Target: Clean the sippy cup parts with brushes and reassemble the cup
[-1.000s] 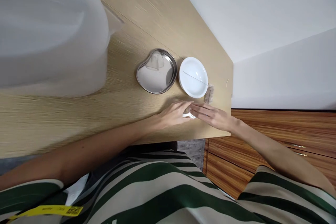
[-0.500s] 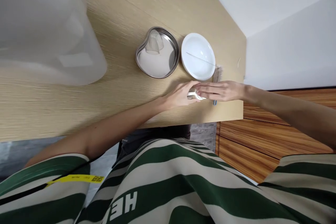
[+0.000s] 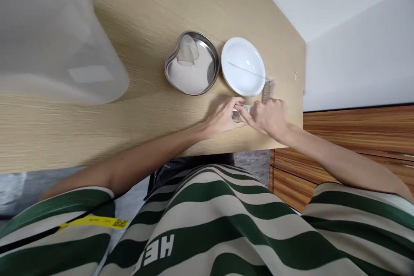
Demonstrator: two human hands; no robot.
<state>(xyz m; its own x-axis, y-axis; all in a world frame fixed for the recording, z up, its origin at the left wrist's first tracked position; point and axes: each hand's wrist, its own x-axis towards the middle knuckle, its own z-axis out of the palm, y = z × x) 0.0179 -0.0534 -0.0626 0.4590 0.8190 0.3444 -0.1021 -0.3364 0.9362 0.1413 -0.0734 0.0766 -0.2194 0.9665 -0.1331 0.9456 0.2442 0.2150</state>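
My left hand (image 3: 227,117) is curled around a small clear container (image 3: 236,116) with a white top part, held just above the table near its front edge. My right hand (image 3: 268,116) grips the white end of the same container, its thumb laid along the near side. Fingers cover most of the container, so its exact kind is hard to make out. Right behind my hands stands a white bowl (image 3: 237,84). A brush with pale bristles (image 3: 268,89) lies beside the bowl, partly hidden by my right hand.
A kidney-shaped steel dish (image 3: 194,84) holds a crumpled translucent piece (image 3: 188,51). A thin rod (image 3: 246,70) crosses the bowl. A large translucent plastic container (image 3: 58,43) occupies the left. A small white strip (image 3: 296,73) lies near the table's right edge, beside wooden drawers (image 3: 349,131).
My right hand has turned from flat, straight fingers to a curled grip on the container's white end, with the wrist lower. My left hand has stayed in place around the container.
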